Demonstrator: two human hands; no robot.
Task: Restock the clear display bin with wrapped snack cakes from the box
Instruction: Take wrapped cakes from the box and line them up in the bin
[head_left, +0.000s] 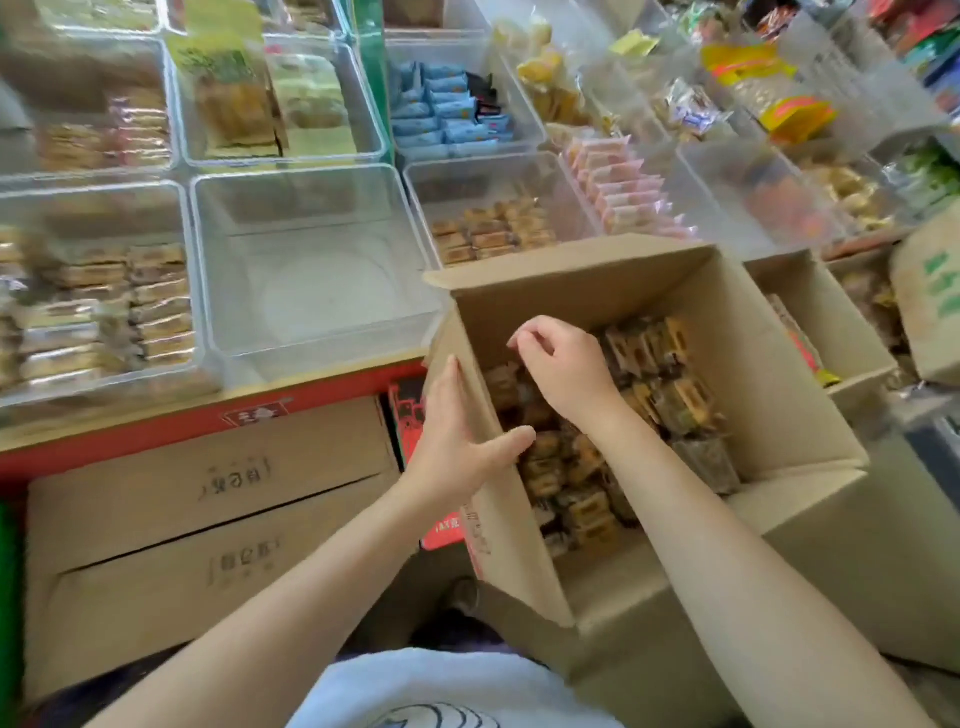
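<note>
My right hand (563, 364) hung inside the box (779, 395), fingers (524, 338) loosely curled and holding nothing, just above the wrapped snack cakes (670, 395). My left hand (457, 436) lay flat against the box's wall at nine o'clock, fingers straight, thumb hooked over the rim to steady it. The cakes looked light, soft and crushable, their film slick; I judged it best to pinch one by its sides or sealed ends, not squeeze the middle. The clear display bin (317, 280) sat empty on the counter (156, 431) toward ten o'clock.
</note>
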